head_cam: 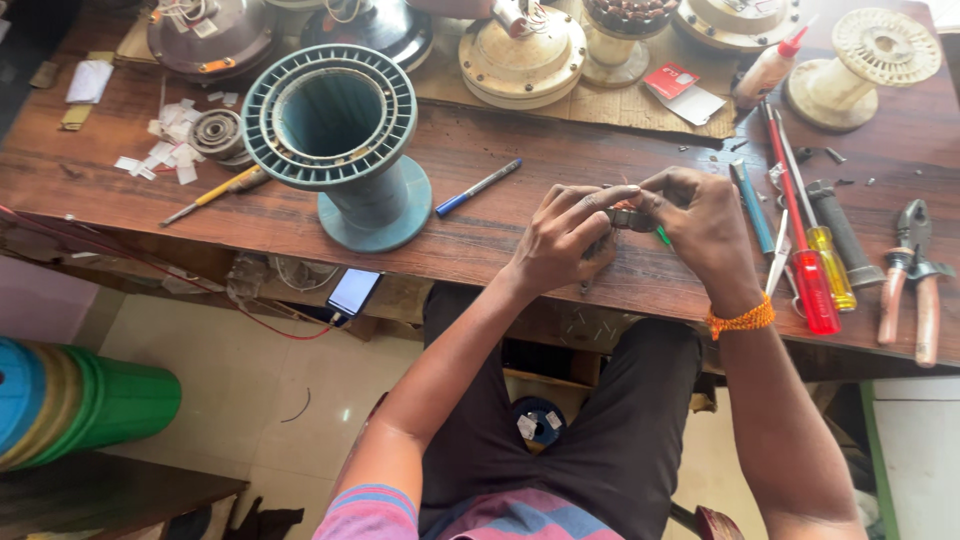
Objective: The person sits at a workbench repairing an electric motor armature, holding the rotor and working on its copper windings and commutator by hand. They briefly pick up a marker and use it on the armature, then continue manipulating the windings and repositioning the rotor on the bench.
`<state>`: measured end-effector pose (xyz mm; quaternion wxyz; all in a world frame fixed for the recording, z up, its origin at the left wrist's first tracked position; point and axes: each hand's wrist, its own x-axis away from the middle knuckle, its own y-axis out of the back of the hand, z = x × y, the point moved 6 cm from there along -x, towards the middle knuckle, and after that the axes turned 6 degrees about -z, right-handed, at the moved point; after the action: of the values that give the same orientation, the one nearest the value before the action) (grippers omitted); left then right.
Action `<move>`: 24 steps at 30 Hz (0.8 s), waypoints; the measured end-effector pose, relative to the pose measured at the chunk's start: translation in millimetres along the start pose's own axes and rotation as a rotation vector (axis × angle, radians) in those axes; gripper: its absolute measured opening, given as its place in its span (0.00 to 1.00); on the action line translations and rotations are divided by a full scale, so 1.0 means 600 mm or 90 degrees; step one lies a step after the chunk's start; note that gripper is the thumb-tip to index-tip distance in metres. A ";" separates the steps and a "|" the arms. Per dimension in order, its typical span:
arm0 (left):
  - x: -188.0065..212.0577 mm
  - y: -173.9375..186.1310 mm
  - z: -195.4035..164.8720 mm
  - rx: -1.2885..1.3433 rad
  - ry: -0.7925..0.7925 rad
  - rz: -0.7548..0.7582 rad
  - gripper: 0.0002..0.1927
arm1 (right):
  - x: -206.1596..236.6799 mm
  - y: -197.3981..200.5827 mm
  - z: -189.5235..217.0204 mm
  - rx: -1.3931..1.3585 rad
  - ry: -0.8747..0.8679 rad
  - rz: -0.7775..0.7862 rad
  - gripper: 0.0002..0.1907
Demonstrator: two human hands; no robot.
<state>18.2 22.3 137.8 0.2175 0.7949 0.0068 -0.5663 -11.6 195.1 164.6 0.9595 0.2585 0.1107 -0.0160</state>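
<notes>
Where the hands meet: right of frame centre, over the wooden worktop [480,215].
Left hand [560,240]: fingers pinched on a small grey metal part [628,217].
Right hand [705,225]: fingers closed on the same part.
Upper left: large teal spool [340,135].
Right edge: screwdrivers [805,255], pliers [912,275].

Phone screen [353,291]: lit pale blue rectangle, lower centre-left, under the bench [300,215] edge.
Red packet [671,79]: small, flat, top centre-right.
</notes>
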 end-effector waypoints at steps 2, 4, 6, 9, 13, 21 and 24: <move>-0.001 -0.002 -0.001 -0.007 -0.007 0.013 0.12 | -0.001 0.007 -0.010 -0.016 -0.023 0.005 0.07; -0.003 -0.003 -0.001 -0.002 -0.014 0.018 0.14 | 0.000 0.012 -0.018 -0.045 -0.045 0.013 0.08; -0.005 -0.003 0.002 0.016 -0.017 0.013 0.15 | 0.006 0.022 -0.023 -0.030 -0.043 -0.020 0.08; -0.007 -0.005 0.010 0.064 -0.014 0.003 0.19 | 0.026 0.035 -0.028 -0.054 -0.045 -0.064 0.08; -0.005 -0.015 0.020 0.065 0.023 -0.017 0.19 | 0.067 0.044 -0.026 -0.034 0.023 -0.121 0.07; 0.004 -0.027 0.029 0.061 0.043 -0.014 0.21 | 0.108 0.001 -0.043 -0.034 0.117 -0.179 0.04; -0.002 -0.020 0.025 0.092 0.052 -0.017 0.18 | 0.110 -0.017 -0.047 -0.073 0.147 -0.191 0.04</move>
<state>1.4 28.3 131.1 0.1519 0.8307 -0.0148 -0.5353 45.9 202.5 121.3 0.9405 0.1837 0.2581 -0.1229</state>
